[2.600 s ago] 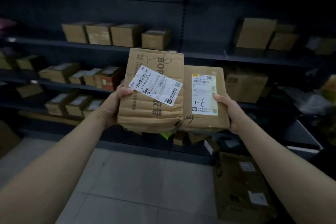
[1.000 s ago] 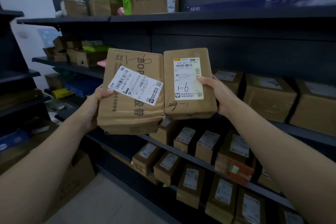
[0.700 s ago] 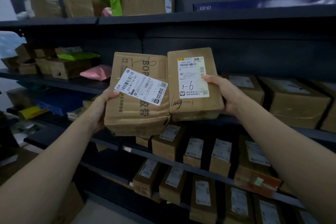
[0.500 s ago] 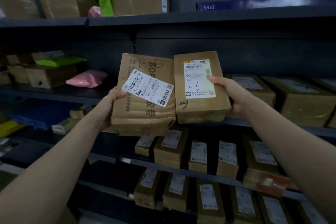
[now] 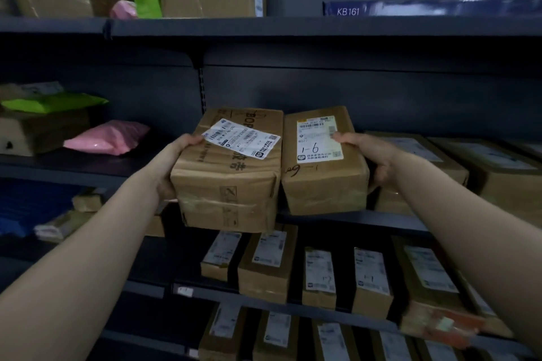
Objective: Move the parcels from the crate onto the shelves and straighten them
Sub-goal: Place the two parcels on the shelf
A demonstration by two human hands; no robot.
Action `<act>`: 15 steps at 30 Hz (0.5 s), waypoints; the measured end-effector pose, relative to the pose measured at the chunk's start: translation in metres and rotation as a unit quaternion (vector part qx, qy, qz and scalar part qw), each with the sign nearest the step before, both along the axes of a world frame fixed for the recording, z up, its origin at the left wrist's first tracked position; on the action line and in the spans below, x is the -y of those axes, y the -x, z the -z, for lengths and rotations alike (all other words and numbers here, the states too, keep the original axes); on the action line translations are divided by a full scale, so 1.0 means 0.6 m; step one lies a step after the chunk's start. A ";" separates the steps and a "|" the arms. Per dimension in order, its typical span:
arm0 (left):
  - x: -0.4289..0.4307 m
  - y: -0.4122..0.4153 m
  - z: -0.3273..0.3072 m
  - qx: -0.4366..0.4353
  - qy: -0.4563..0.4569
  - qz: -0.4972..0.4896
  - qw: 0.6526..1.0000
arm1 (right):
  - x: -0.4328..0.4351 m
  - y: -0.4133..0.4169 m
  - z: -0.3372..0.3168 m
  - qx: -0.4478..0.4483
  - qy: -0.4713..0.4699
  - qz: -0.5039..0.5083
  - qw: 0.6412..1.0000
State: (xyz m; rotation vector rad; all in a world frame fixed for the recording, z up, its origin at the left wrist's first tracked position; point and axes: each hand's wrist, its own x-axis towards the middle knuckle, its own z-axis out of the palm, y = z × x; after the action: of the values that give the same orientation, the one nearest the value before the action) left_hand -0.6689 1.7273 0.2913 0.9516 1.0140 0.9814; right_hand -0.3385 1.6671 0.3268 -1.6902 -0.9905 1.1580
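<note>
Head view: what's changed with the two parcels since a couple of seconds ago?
Both were carried from the first bay to this one and brought forward to the middle shelf. The parcel marked 1-6 is now at its edge, and the larger parcel is just short of it. Unchanged: the left hand grips the larger parcel and the right hand the 1-6 one, side by side.

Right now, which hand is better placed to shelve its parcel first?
Probably the right hand. Its parcel marked 1-6 is level with the shelf edge, beside the row of boxes. The larger parcel in the left hand hangs lower, in front of the edge.
</note>
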 end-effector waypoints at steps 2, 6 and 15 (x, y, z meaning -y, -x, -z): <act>-0.016 0.007 -0.001 -0.004 0.019 0.004 1.000 | -0.008 0.006 0.000 0.010 0.007 0.003 1.000; -0.050 0.020 -0.006 -0.021 0.027 0.019 0.999 | -0.023 0.024 0.004 0.017 0.012 0.023 1.000; -0.096 0.056 -0.029 -0.147 0.027 0.096 0.984 | -0.028 0.070 0.026 0.133 -0.096 0.190 0.968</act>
State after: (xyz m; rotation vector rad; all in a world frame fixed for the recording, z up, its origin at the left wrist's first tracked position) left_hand -0.7025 1.7847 0.3089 1.1482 1.1640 0.6609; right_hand -0.3807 1.6838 0.3113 -1.8068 -0.8551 0.5788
